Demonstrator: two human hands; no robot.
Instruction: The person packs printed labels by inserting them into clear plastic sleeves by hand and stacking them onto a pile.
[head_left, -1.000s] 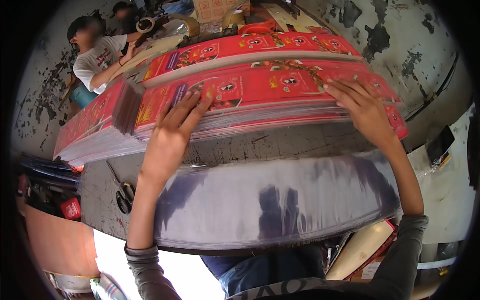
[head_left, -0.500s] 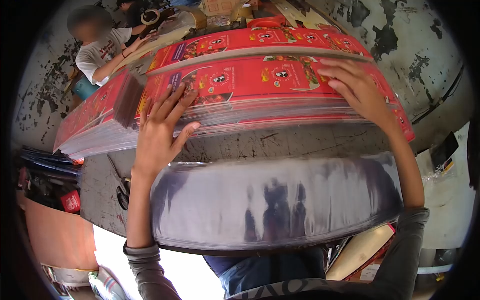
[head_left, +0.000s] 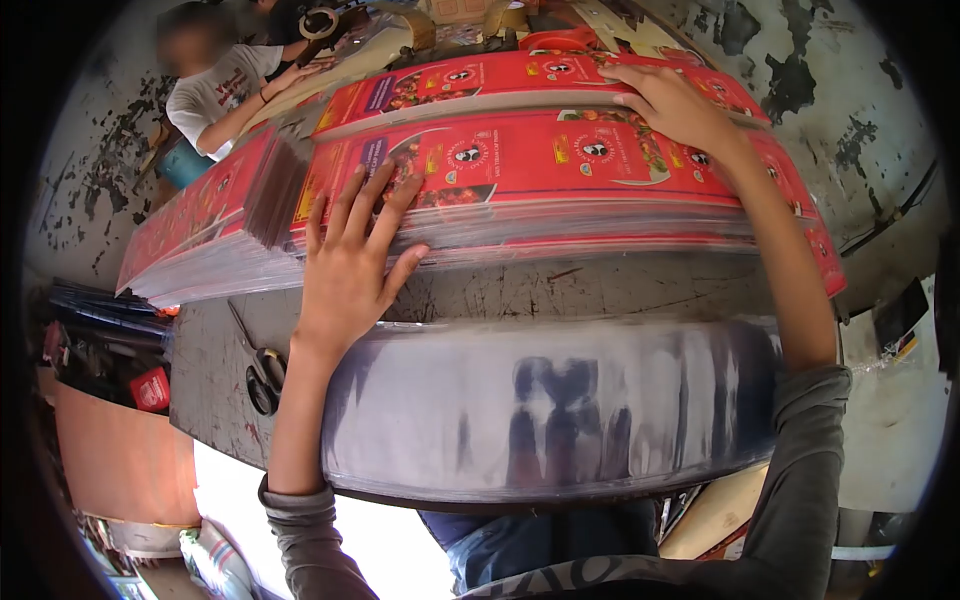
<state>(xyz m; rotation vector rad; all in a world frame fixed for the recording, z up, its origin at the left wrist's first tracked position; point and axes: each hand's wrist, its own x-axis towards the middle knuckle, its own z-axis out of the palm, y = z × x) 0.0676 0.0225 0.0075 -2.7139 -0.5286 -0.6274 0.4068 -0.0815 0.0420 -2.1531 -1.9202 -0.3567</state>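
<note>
My left hand (head_left: 355, 250) lies spread, palm down, on the left part of the near stack of red printed sheets (head_left: 530, 160), its thumb over the stack's front edge. My right hand (head_left: 672, 105) reaches past that stack to the far stack of red sheets (head_left: 490, 75), fingers stretched out over its surface. A third stack (head_left: 200, 210) stands at the left, beside the near one. In front of me lies a pile of clear plastic sheets (head_left: 550, 410) with a shiny surface.
Scissors (head_left: 262, 375) lie on the scratched grey table (head_left: 210, 385) at the left. A person (head_left: 215, 100) in a white shirt is across the table at the upper left, with another person behind. Tape rolls (head_left: 505, 15) and a red object (head_left: 558, 40) are at the back.
My right hand has moved from the near stack to the far one. My left hand has stayed on the near stack, its thumb now spread away from the fingers.
</note>
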